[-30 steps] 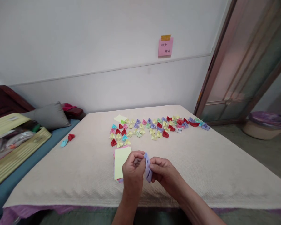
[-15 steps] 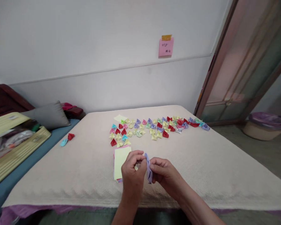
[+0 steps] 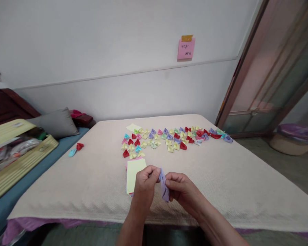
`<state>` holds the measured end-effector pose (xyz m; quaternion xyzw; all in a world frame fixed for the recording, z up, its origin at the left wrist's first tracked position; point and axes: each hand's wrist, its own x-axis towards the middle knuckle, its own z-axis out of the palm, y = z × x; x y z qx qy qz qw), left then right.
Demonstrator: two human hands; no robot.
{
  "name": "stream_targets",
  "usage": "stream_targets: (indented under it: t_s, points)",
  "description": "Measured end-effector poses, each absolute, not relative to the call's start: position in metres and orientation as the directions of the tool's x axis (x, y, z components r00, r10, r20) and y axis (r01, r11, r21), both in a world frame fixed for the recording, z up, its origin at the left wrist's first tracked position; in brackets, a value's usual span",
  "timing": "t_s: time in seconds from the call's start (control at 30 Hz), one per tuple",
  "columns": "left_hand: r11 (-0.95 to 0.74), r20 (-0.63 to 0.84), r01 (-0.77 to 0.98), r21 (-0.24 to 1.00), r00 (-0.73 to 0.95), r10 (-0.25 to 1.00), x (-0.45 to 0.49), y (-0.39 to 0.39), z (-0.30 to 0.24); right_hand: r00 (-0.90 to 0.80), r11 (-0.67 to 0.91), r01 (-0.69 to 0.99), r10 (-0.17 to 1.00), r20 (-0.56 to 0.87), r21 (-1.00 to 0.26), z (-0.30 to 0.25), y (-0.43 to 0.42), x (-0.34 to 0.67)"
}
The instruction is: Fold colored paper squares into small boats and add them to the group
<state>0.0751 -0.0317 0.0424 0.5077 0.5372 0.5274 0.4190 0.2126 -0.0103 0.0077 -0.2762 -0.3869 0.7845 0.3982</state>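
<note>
A folded piece of purple paper (image 3: pixel 164 188) is held upright between my two hands, above the front part of the table. My left hand (image 3: pixel 146 181) pinches its upper end between thumb and fingers. My right hand (image 3: pixel 180 187) grips its right side, thumb in front and the other fingers partly hidden behind. Under and beside my left hand lies a stack of coloured paper sheets (image 3: pixel 133 172), a pale yellow one on top. Beyond it, several small folded paper boats (image 3: pixel 169 137) in red, yellow, purple, blue and pink stand in loose rows.
A cream cloth covers the table (image 3: pixel 97 181). At its left lie a red folded paper (image 3: pixel 79 146) and a blue one (image 3: pixel 72 152). A pale sheet (image 3: pixel 133 127) lies at the back. Left are a grey pillow (image 3: pixel 55 122) and an open box (image 3: pixel 23 164); right, a lined tub (image 3: pixel 289 145).
My left hand's fingers have closed into a tighter pinch at the top of the purple paper. The paper has turned slightly, showing more of its face. The view has shifted a little.
</note>
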Motion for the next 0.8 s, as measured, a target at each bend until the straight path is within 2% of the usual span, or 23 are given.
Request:
stream_targets:
  t_s: [0.33, 0.63, 0.8]
  points:
    - [-0.087, 0.132, 0.237, 0.968, -0.182, 0.974, 0.072, -0.029, 0.045, -0.518, -0.367, -0.385, 0.845, -0.131, -0.847, 0.006, -0.008, 0.215]
    - [0.071, -0.079, 0.165, 0.984, 0.047, 0.996, 0.055, -0.027, 0.039, -0.519, -0.302, -0.179, 0.837, -0.171, -0.936, 0.011, -0.009, 0.220]
    - [0.055, -0.066, 0.161, 0.985, 0.066, 0.996, 0.055, -0.028, 0.040, -0.504, -0.235, -0.118, 0.851, -0.145, -0.965, 0.013, -0.007, 0.223]
